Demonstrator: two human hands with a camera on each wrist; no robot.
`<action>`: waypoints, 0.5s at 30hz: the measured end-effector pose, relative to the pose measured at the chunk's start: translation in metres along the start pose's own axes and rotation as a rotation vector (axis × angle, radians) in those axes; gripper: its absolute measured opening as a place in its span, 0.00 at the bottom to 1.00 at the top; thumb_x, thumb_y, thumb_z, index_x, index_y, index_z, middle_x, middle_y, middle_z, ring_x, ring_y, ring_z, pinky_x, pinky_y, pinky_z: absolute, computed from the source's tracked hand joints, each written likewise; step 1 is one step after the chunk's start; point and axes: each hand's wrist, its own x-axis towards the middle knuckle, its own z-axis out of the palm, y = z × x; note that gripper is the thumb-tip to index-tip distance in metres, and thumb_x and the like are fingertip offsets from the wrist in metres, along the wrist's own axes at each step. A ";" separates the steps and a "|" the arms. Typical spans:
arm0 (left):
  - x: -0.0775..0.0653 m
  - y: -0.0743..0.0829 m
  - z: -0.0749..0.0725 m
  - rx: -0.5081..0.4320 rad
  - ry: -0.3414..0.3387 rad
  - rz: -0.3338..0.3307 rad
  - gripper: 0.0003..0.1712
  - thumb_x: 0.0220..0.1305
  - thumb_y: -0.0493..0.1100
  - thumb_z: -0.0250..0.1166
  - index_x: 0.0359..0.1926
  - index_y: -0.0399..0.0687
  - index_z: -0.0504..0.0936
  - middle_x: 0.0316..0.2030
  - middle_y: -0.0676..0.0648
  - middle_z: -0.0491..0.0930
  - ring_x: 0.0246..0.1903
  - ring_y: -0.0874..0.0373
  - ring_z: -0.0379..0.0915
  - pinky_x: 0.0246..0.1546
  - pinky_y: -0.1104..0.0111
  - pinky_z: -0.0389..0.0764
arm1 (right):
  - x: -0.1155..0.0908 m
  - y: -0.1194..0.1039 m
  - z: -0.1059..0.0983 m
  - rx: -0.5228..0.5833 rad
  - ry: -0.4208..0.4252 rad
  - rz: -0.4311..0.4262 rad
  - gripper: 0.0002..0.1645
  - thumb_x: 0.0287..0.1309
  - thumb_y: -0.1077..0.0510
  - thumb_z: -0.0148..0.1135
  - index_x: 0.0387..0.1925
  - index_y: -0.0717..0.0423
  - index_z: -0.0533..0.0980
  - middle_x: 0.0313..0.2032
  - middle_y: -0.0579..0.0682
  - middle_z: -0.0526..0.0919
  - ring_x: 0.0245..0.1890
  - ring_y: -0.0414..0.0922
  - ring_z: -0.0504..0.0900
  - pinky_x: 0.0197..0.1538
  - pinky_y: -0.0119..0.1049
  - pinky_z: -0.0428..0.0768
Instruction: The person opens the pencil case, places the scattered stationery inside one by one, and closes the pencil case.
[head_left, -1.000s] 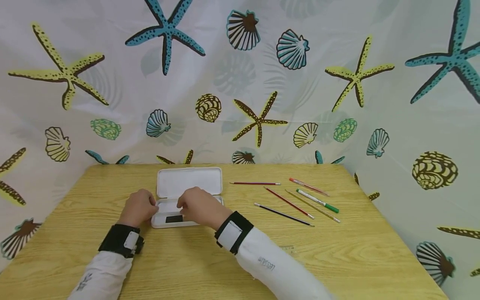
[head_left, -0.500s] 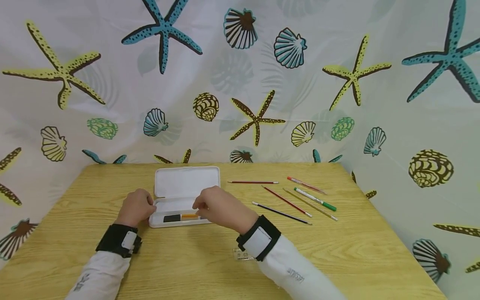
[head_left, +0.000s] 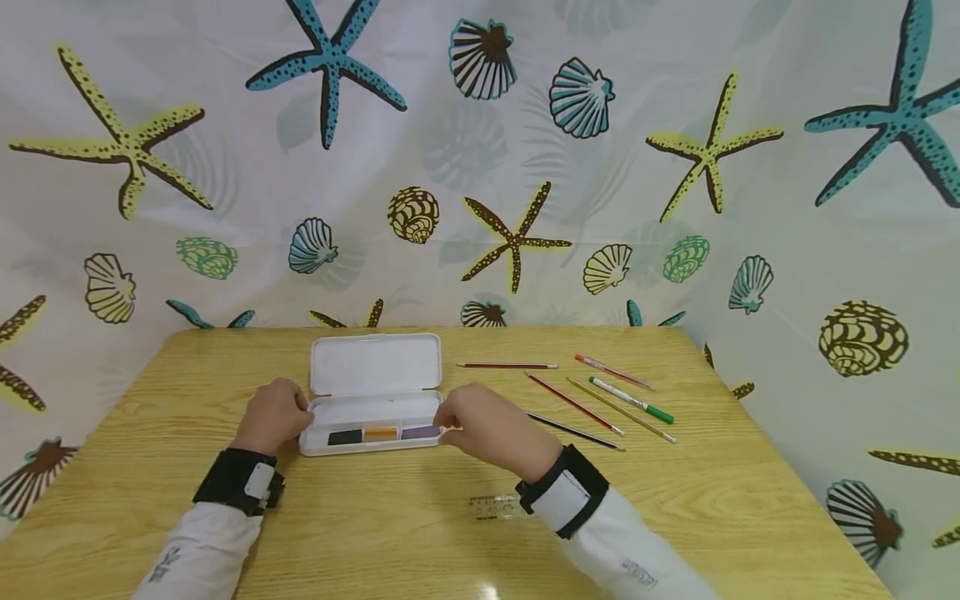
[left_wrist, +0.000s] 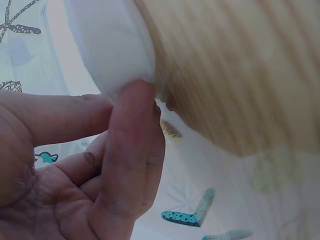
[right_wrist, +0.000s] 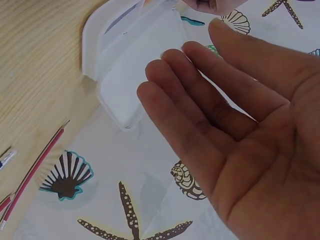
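A white pencil case (head_left: 375,364) lies with its lid folded back. In its front compartment sit a black block (head_left: 345,437), an orange-and-white block (head_left: 380,434) and a purple block (head_left: 421,432) in a row. My left hand (head_left: 273,414) holds the case's left end; in the left wrist view thumb and finger pinch the white corner (left_wrist: 112,45). At the right end of the case is my right hand (head_left: 495,433), beside the purple block. The right wrist view shows its fingers (right_wrist: 192,107) loosely extended, with nothing held.
Right of the case lie two red pencils (head_left: 507,365), a dark pencil (head_left: 576,432), a gold pencil (head_left: 621,410), a green-capped marker (head_left: 632,399) and a red pen (head_left: 613,372). A clear ruler (head_left: 491,507) lies nearer me, partly behind the right wrist.
My right hand has moved rightward from over the case's middle to its right end, uncovering the orange-and-white and purple blocks. The left hand stays on the case's left end.
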 end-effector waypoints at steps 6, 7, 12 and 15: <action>0.001 -0.002 0.001 -0.009 -0.004 -0.004 0.06 0.56 0.32 0.65 0.31 0.29 0.81 0.26 0.40 0.78 0.23 0.50 0.74 0.23 0.64 0.74 | -0.019 0.017 0.000 -0.004 -0.018 0.030 0.07 0.59 0.62 0.74 0.40 0.57 0.88 0.38 0.49 0.88 0.36 0.39 0.82 0.43 0.36 0.81; 0.001 -0.003 0.001 -0.008 -0.004 -0.004 0.06 0.56 0.32 0.65 0.31 0.30 0.81 0.26 0.40 0.78 0.23 0.50 0.74 0.23 0.64 0.73 | -0.022 0.019 0.000 -0.008 -0.023 0.037 0.08 0.59 0.63 0.74 0.41 0.58 0.88 0.39 0.50 0.89 0.37 0.41 0.83 0.44 0.37 0.81; 0.003 -0.004 0.002 -0.008 -0.015 -0.017 0.06 0.57 0.33 0.65 0.32 0.29 0.81 0.26 0.39 0.78 0.23 0.49 0.74 0.24 0.64 0.74 | -0.037 0.031 0.001 -0.019 -0.047 0.093 0.09 0.58 0.63 0.75 0.41 0.60 0.88 0.40 0.53 0.89 0.41 0.45 0.85 0.45 0.41 0.83; 0.003 -0.004 0.001 -0.008 -0.020 -0.023 0.07 0.58 0.33 0.65 0.32 0.29 0.81 0.27 0.39 0.78 0.23 0.49 0.74 0.24 0.64 0.74 | -0.048 0.038 0.002 -0.022 -0.060 0.115 0.10 0.57 0.63 0.75 0.42 0.59 0.88 0.41 0.52 0.89 0.41 0.46 0.86 0.47 0.42 0.83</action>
